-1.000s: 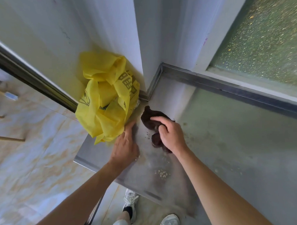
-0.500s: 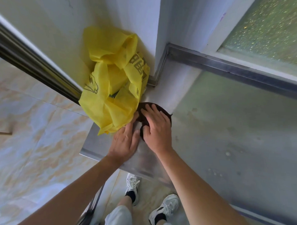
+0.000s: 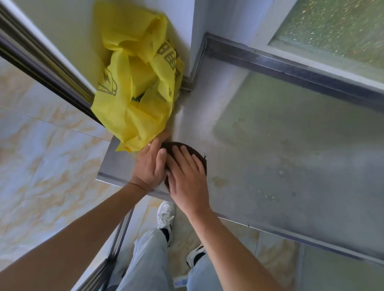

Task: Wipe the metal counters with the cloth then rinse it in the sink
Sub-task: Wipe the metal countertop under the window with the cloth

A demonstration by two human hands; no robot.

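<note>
We see the dark brown rounded cloth (image 3: 196, 157) lying on the dull stainless metal counter (image 3: 284, 161), near its front left corner. The right hand (image 3: 188, 180) presses flat on it, fingers straight. The left hand (image 3: 150, 165) rests just beside, fingers extended, touching the crumpled yellow plastic bag (image 3: 134, 84) that sits against the wall at the counter's left end.

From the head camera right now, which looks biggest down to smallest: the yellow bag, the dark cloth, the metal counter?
1. Metal counter
2. Yellow bag
3. Dark cloth, though the right hand covers most of it, so its full size is unsure.
</note>
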